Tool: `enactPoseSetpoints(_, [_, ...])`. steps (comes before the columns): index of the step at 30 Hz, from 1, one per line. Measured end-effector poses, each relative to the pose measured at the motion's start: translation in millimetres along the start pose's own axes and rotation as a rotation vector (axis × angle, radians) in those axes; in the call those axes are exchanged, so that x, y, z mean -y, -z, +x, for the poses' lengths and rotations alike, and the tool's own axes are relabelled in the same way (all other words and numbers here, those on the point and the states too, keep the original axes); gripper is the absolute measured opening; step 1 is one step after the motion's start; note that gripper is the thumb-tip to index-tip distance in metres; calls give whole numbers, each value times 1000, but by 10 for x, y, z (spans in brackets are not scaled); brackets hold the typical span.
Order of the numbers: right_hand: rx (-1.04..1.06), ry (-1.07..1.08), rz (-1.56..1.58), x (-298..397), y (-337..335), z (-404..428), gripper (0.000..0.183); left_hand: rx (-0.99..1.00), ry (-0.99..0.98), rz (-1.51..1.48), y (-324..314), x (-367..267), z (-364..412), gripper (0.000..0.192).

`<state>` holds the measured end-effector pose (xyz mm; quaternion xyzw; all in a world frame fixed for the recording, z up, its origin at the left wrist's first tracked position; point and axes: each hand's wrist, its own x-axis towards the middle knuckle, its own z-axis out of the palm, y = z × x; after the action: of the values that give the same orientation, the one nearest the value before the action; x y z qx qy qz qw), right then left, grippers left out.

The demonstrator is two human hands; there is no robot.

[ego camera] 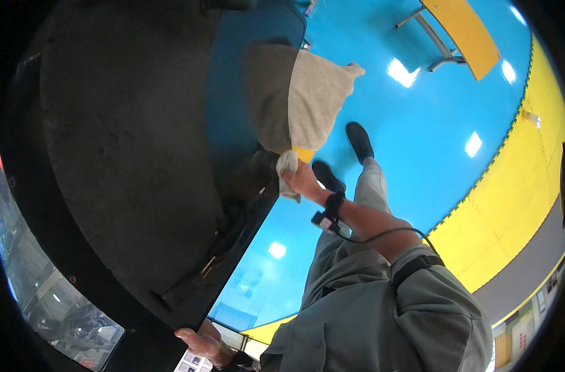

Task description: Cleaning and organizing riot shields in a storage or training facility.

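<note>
My right hand [305, 180] grips a crumpled whitish cloth [288, 173] against the edge of a large dark panel [134, 130]. At the lower left, my left hand [202, 343] holds the near edge of the same panel, thumb up; its fingers are partly hidden behind it. Just beyond my right hand a beige cloth [320, 95] is spread over something yellow [305, 153]. Part of that cloth shows dimmed through a dark see-through part [236, 83] of the panel. A small brass-coloured piece [208, 267] shows near the panel's edge.
A yellow-topped seat with metal legs [463, 35] stands at the upper right on a glossy blue floor [422, 135]. Yellow mats [505, 223] border it. A strapped device with a cable [328, 221] is on my right wrist. Clear, shiny material [59, 302] lies beyond the panel at lower left.
</note>
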<state>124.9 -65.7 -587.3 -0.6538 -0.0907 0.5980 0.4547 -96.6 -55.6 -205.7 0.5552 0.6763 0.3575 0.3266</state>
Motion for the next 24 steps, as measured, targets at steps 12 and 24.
enactPoseSetpoints(12, [-323, 90, 313, 970, 335, 1389, 25, -7, -98, 68, -70, -160, -19, 85])
enactPoseSetpoints(24, [-21, 220, 150, 340, -182, -143, 39, 63, -40, 50, -89, -192, 92, 85])
